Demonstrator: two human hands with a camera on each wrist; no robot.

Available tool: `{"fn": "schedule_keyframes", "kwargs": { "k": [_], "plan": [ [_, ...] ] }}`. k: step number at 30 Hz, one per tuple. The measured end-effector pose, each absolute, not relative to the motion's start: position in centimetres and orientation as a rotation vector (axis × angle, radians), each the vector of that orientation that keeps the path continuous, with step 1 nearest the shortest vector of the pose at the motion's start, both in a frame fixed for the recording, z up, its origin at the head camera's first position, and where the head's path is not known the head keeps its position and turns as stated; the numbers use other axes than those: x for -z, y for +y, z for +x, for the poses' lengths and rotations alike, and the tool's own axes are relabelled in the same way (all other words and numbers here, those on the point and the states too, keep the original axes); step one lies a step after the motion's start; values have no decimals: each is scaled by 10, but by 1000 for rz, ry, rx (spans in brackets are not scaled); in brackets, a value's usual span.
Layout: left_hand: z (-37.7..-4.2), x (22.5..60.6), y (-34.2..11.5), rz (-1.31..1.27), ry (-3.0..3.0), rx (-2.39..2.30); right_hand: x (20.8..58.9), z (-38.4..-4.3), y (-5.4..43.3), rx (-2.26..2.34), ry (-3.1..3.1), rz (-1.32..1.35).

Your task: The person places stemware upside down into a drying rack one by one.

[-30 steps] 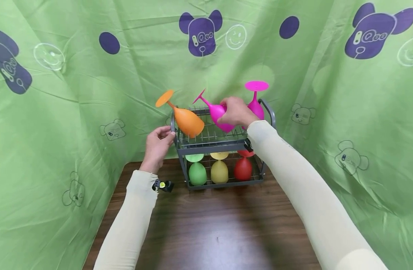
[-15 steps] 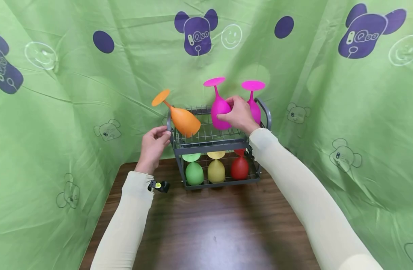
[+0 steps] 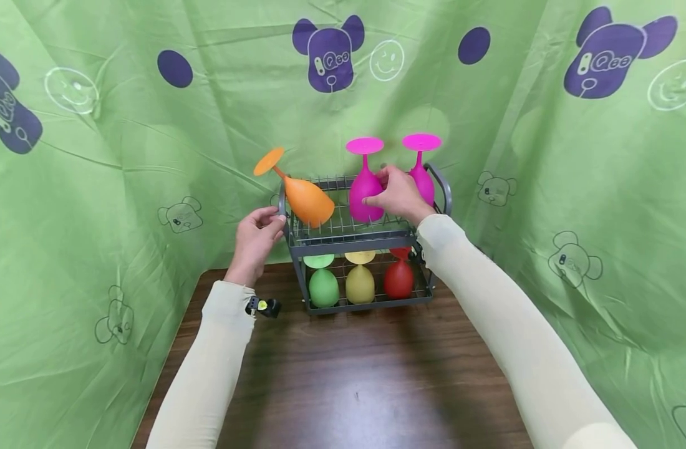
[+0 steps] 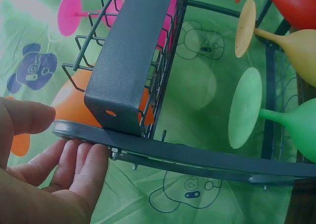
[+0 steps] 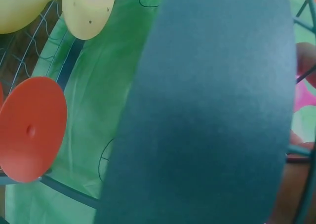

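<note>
My right hand (image 3: 401,194) grips the bowl of a pink wine glass (image 3: 365,194), thumb in front and fingers behind. That glass stands upside down at the middle of the upper tier of a dark dish rack (image 3: 354,243). To its right a second pink wine glass (image 3: 424,183) is upside down, partly hidden by the hand. An orange wine glass (image 3: 309,202) leans at the left end of this tier, foot up and to the left. My left hand (image 4: 59,174) pinches the rack's side bar between thumb and fingers. The dark bar hides most of the right hand (image 5: 307,61) in the right wrist view.
Upside down on the lower tier are a green wine glass (image 3: 323,288), a yellow wine glass (image 3: 360,285) and a red wine glass (image 3: 399,280). The rack stands at the back of a wooden table (image 3: 343,374). Green printed cloth (image 3: 236,112) hangs behind and on both sides.
The pink glass in my right hand has swung from a leftward tilt to nearly upright, foot up, then come down slightly. My left hand keeps its hold on the rack.
</note>
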State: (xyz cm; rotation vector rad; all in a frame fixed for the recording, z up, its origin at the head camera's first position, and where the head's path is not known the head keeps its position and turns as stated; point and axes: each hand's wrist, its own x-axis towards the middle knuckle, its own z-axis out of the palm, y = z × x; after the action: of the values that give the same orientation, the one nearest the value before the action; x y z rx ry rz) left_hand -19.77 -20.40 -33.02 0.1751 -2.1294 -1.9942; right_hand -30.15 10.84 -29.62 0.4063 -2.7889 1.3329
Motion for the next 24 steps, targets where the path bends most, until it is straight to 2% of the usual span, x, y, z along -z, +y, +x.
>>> {"fn": "schedule_keyframes", "kwargs": {
  "k": [7, 14, 19, 24],
  "plan": [
    [-212, 318, -195, 122, -2088, 1910, 296, -287, 118, -1290, -2734, 428],
    [-229, 308, -195, 117, -2013, 1887, 282, -248, 133, -1335, -2592, 385],
    [-240, 302, -195, 116, -2092, 1854, 281, -222, 165, -1450, -2423, 335],
    [-246, 295, -190, 87, -2279, 1620, 291, -207, 203, -1549, -2165, 317]
  ]
}}
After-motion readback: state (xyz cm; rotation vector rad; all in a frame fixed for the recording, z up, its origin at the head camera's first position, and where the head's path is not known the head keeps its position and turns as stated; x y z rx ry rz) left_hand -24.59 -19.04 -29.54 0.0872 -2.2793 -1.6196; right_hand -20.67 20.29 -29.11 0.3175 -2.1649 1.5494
